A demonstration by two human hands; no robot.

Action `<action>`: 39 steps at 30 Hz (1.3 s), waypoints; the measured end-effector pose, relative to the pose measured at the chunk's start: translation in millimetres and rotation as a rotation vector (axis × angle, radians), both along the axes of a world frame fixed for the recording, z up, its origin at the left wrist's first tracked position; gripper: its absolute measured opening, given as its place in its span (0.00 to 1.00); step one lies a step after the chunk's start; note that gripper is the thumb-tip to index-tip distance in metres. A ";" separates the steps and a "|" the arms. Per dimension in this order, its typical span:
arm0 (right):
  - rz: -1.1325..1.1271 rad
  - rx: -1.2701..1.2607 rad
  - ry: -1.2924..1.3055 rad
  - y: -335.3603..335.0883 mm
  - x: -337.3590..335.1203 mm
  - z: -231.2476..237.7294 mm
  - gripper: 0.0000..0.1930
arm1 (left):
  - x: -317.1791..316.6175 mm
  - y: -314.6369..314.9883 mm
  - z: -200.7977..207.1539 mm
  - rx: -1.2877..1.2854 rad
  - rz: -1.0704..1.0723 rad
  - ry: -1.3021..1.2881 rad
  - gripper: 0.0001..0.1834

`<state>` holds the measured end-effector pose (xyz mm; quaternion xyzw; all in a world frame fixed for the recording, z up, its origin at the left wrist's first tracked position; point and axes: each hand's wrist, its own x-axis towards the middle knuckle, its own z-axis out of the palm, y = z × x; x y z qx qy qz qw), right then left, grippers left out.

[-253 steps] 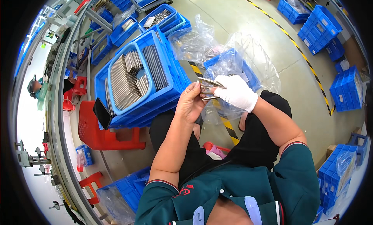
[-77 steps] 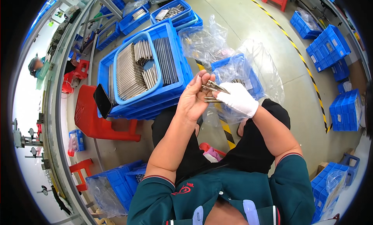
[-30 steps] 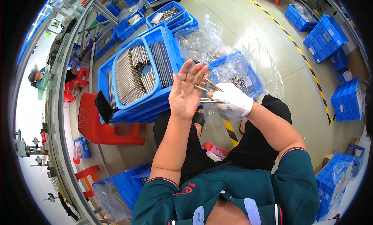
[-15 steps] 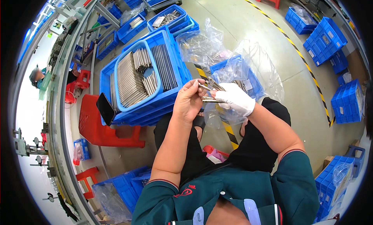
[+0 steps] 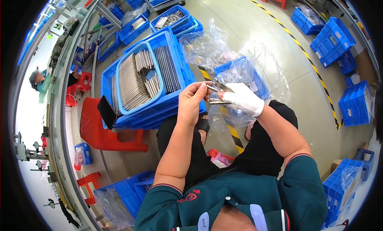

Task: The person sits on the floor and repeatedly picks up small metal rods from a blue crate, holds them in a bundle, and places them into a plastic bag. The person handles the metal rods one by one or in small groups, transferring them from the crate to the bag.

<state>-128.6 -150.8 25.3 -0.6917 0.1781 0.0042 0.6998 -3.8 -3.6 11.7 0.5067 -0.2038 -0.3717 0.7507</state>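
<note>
My right hand, in a white glove, is closed round several slim metal rods whose ends stick out to the left. Bare and facing it, my left hand pinches the end of one rod between thumb and fingers. To the left, a light-blue tray holds rows of metal rods and rests on a stack of blue crates. Darker rods lie beside the tray in the top crate. Beyond my right hand is a blue bin lined with clear plastic, with more rods in it.
A black phone-like slab leans at the crate's near left corner, above a red stool. Clear plastic bags lie ahead. Blue crates stand along the right. A metal-framed bench runs along the left, with another person beyond it.
My left hand has shifted slightly and its fingers have closed more over the rod's end. The right hand still holds its bunch in nearly the same place.
</note>
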 end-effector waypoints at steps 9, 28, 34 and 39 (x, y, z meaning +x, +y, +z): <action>0.037 -0.018 0.057 1.3 -0.5 12.3 0.17 | 4.1 9.3 5.4 0.129 0.127 -0.325 0.11; 0.146 -0.341 -0.021 0.8 -0.4 7.1 0.19 | 3.7 9.1 3.8 0.114 0.043 -0.397 0.08; 0.142 -0.360 -0.033 1.0 -0.9 2.8 0.23 | 2.3 7.3 1.2 0.099 -0.007 -0.386 0.07; 0.167 -0.361 0.004 -3.0 -1.1 5.6 0.23 | 7.2 9.1 10.8 0.093 0.153 -0.354 0.07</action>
